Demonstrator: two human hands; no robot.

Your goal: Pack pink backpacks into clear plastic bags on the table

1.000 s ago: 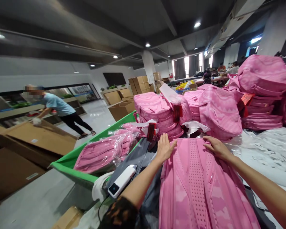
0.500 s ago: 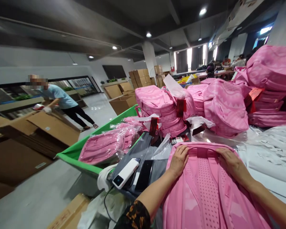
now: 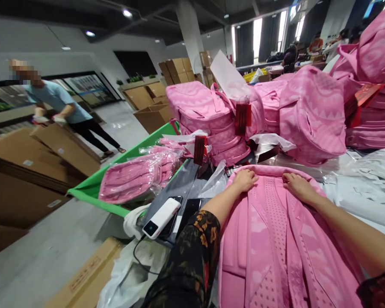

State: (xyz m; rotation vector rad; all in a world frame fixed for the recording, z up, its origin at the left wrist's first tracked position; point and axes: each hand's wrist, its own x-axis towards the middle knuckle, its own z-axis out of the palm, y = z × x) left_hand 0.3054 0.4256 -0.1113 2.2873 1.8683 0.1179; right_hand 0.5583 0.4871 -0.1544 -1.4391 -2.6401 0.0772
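A pink backpack point(image 3: 269, 239) lies in front of me with its strap side up, its padded, dotted back panel and shoulder straps showing. My left hand point(image 3: 245, 180) is closed over the top edge at its left corner. At the right of that edge my right hand point(image 3: 297, 187) grips the backpack, fingers curled near the top of a strap. Past the hands stand stacked pink backpacks point(image 3: 202, 102) with dark red hang tags point(image 3: 243, 119). A white power bank point(image 3: 161, 217) and a dark phone point(image 3: 189, 210) rest on grey cloth left of my left forearm.
On the left, a green-rimmed bin point(image 3: 93, 200) holds plastic-wrapped pink backpacks point(image 3: 131, 177). Clear plastic bags point(image 3: 368, 188) lie at the right. A person point(image 3: 59, 102) in light blue handles flat cardboard point(image 3: 28, 158). A carton point(image 3: 86, 273) sits on the floor below.
My view has tilted down and shifted. Both hands stay on the backpack's top edge, with more of its back panel and my left sleeve showing. The person at left is still by the cardboard.
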